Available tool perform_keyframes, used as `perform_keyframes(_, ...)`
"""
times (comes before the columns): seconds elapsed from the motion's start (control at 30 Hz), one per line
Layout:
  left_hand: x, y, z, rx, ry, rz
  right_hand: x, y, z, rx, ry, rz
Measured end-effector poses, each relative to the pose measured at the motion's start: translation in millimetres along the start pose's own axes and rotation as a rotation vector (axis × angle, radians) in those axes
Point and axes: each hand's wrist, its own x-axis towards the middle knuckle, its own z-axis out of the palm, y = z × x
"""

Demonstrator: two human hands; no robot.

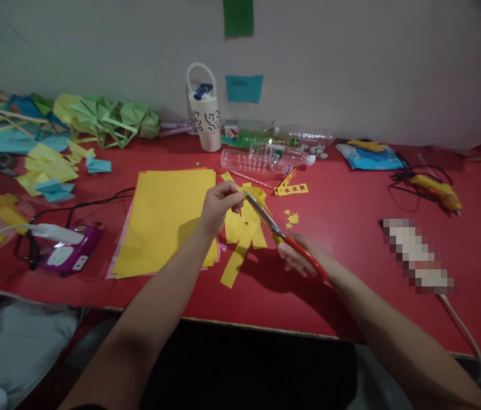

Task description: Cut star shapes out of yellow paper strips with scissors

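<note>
My left hand [222, 206] pinches a small piece of yellow paper [252, 192] between thumb and fingers. In my right hand [295, 259] is a pair of scissors [304, 250] with red handles, its blade tips right at the held paper by my left fingertips. Under both hands lie yellow paper strips [237, 263] in a loose heap. A few small cut-out yellow stars [293, 218] rest on the red table just beyond the scissors. Left of the heap, partly behind my left forearm, is a stack of yellow sheets [167, 222].
Plastic bottles [261, 159] lie along the back beside an upright tumbler [206, 122]. Yellow glue guns [439, 192] lie at right and left. A purple power socket [72, 250] with cords sits left. Folded paper pieces [107, 119] fill the back left. Another person is at the left edge.
</note>
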Motion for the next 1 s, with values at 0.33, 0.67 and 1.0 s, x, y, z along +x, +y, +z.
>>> perform_keyframes(0.33, -4.0, -0.4, 3.7, 0.056, -0.038, 0.076, 0.0, 3.8, 2.5, 0.009, -0.037, -0.069)
perform_keyframes(0.67, -5.5, -2.1, 4.9, 0.061, -0.023, 0.081, -1.7, 0.3, 3.0, 0.015, -0.038, -0.075)
perform_keyframes(1.0, -6.0, -6.2, 5.7, 0.058, -0.034, 0.089, -1.1, 1.1, 7.1, 0.042, -0.023, -0.060)
